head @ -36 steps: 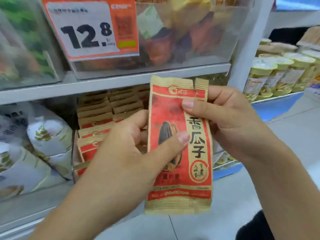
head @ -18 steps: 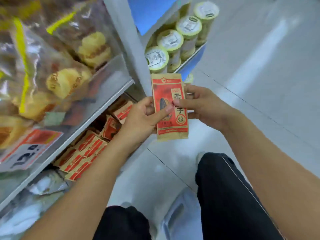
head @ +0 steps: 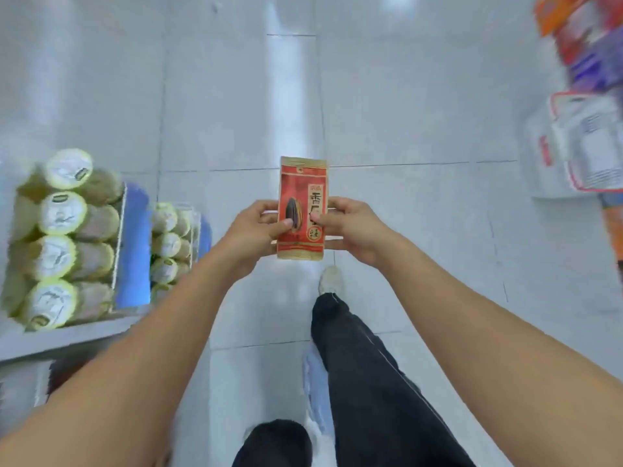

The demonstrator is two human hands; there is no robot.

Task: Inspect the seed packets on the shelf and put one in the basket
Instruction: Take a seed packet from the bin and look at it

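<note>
Nearest the camera, two bare forearms were seen reaching forward above a pair of dark trouser legs [head: 367, 382] and a pale shoe [head: 331, 279], all set against the white tiled floor [head: 236, 96]. Between the outstretched hands a single seed packet [head: 302, 208] was held upright in the air, well above the floor, its printed face turned toward the camera. The packet was red with tan bands at top and bottom, and a dark seed and a column of characters were printed on it. The grip was closed on the packet from both sides: the left hand [head: 251, 232] was wrapped on its left edge, with the thumb pressed across the front near the printed seed, while the right hand [head: 352, 230] was closed on its right edge, with the thumb laid over the characters. The lower half of the packet lay within the two hands, and its upper half stood free above them. Farther off to the left, rows of round lidded tubs [head: 57, 237] were stacked on a shelf [head: 67, 335] with a blue edge. Farther off to the right, blurred packaged goods [head: 586, 146] were shown on another display, too smeared for their kind to be told.
</note>
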